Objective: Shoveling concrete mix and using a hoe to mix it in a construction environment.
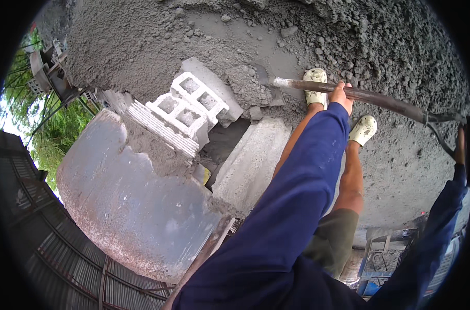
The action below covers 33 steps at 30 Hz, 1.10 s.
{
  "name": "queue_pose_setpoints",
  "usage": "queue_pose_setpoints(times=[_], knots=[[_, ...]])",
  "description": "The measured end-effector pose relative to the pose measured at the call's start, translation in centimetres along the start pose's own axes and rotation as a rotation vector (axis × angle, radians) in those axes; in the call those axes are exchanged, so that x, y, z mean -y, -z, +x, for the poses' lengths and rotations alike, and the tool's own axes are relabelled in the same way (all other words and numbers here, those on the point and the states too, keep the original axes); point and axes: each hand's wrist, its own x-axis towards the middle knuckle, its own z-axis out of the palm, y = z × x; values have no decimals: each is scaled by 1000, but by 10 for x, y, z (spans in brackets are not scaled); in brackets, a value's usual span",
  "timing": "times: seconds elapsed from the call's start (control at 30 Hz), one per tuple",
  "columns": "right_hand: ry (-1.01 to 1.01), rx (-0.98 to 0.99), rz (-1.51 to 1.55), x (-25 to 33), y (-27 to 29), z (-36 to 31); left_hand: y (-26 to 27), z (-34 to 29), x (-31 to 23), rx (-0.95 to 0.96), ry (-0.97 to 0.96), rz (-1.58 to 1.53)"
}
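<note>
Left hand (341, 96) clamped round the shovel handle (379, 99) — blade buried in grey cement mix (142, 41) beside the hollow block (191, 106); right hand (459, 147) grips the handle's end.

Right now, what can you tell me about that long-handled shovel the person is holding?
The shovel has a long, round, brownish handle, worn and dusted grey. It lies nearly level across the view above the person's feet, its blade end buried in the grey sandy mix, so the blade's shape is mostly hidden. The left hand grips the shaft near mid-length; the right hand holds the far end at the picture's right rim, where a darker forked grip seems to begin. Nothing else touches it.
</note>
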Motion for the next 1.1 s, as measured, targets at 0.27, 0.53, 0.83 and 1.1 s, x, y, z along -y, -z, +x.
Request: queue_pose_setpoints(times=[0.27, 0.53, 0.83, 1.1], knots=[[-695, -46, 539, -1, 78, -279, 64, -87, 41, 46, 1, 512], [-779, -222, 883, 84, 81, -348, 29, -229, -54, 297, -292, 693], [-493, -151, 1579, 231, 123, -225, 24, -572, -208, 668, -1186, 611], [-418, 19, 1505, 288, 161, -221, 51, -561, -260, 562, -1232, 432]])
